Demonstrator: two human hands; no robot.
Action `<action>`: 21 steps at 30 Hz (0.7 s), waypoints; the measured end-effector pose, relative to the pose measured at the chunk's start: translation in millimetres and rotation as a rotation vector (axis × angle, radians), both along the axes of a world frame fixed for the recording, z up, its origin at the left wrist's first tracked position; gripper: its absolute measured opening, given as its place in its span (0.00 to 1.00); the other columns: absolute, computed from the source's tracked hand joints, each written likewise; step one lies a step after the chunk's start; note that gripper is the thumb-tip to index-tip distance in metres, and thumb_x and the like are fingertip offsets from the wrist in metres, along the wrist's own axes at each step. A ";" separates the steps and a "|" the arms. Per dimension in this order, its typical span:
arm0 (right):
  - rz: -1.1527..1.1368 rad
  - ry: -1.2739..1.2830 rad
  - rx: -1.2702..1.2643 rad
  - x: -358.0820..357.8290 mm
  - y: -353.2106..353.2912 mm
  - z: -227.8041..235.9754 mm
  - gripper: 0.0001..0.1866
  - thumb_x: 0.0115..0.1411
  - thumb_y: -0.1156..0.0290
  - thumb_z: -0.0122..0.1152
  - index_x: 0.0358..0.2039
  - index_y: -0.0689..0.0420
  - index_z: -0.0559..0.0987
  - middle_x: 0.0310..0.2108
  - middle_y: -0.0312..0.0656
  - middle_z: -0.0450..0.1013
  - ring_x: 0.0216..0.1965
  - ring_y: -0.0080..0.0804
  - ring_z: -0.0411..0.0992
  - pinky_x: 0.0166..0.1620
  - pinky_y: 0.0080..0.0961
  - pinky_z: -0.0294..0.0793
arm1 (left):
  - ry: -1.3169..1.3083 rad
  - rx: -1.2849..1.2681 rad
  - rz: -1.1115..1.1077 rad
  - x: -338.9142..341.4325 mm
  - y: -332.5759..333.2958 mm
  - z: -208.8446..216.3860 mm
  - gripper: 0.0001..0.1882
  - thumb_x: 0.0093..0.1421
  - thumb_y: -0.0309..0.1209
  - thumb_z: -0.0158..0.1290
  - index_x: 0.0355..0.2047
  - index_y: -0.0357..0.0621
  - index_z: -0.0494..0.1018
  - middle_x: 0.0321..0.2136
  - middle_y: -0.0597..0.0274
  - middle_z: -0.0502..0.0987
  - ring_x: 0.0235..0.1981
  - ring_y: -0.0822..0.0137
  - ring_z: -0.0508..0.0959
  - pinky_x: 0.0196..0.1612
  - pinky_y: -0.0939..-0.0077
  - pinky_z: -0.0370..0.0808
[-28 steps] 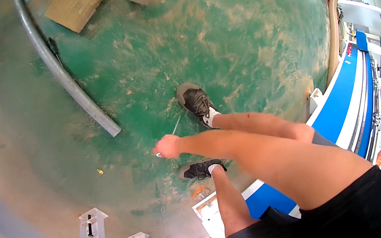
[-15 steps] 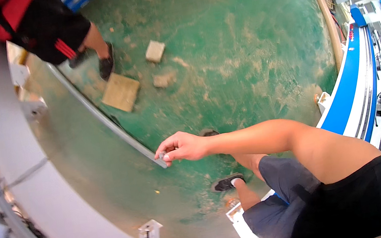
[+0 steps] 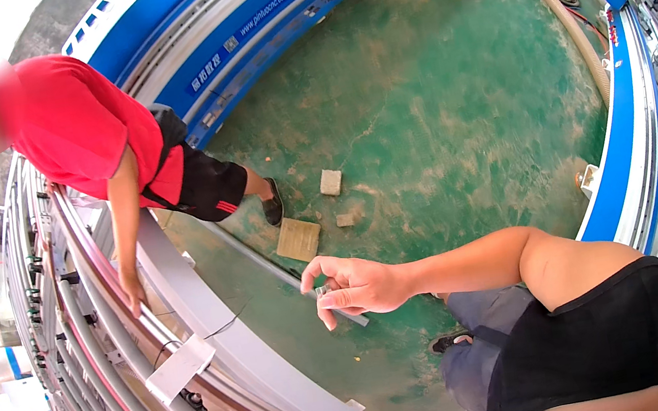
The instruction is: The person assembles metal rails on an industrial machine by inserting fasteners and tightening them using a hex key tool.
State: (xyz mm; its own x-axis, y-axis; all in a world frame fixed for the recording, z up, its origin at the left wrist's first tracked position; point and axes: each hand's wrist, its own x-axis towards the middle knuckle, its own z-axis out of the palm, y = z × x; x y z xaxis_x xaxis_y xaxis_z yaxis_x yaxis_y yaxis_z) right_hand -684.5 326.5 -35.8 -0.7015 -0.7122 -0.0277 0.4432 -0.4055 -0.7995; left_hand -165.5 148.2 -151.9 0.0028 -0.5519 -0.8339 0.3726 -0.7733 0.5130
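My right hand (image 3: pixel 361 287) reaches across the middle from the lower right. Its fingers are curled, with the thumb brought up to them. A small shiny grey piece (image 3: pixel 322 291) sits between thumb and fingers, too small for me to tell its kind. In this view the hand lies over a long grey floor strip (image 3: pixel 256 255), above the green floor and apart from the machine frame. My left hand is out of view. At the left, a co-worker (image 3: pixel 92 126) in a red shirt and black shorts rests a hand (image 3: pixel 134 292) on the machine's long rail.
A grey machine beam (image 3: pixel 234 339) with parallel rollers and rails (image 3: pixel 117 382) fills the left side. Blue-and-white machines stand at the back (image 3: pixel 251 26) and right (image 3: pixel 613 171). A square board (image 3: pixel 298 239) and smaller blocks (image 3: pixel 331 182) lie on the floor. A hose (image 3: pixel 559 9) runs down at the right.
The view has swung left and up, bringing in the co-worker's upper body, the rollers and the back machine. My right hand still holds the small piece, its fingers slightly more spread.
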 end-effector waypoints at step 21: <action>-0.192 0.008 -0.128 24.9 -95.8 68.0 0.15 0.64 0.71 0.55 0.51 0.58 0.70 0.25 0.33 0.70 0.17 0.13 0.60 0.18 0.12 0.52 | 0.235 -0.036 0.040 48.2 -7.6 -7.2 0.21 0.57 0.47 0.54 0.35 0.39 0.69 0.27 0.58 0.72 0.29 0.62 0.71 0.28 0.66 0.69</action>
